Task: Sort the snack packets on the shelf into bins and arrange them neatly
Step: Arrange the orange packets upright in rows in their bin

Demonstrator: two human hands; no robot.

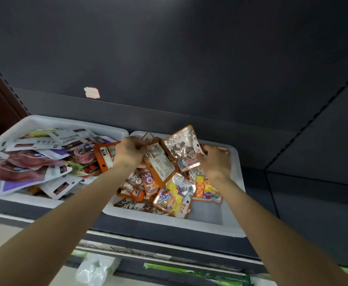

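Head view: we note left hand (pixel 130 151) gripping orange packets (pixel 158 162), right hand (pixel 215 159) pinching a clear-front packet (pixel 182 150), both over right bin (pixel 234 205), prob. squaring a stack. Left bin (pixel 45 120) holds white/purple packets (pixel 35 159), loosely heaped.

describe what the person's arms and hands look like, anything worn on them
Both arms are bare from the frame's edge to the wrist: no sleeves show. The left hand and right hand wear no gloves. No watch, bracelet or ring is visible, though the fingers are partly hidden.
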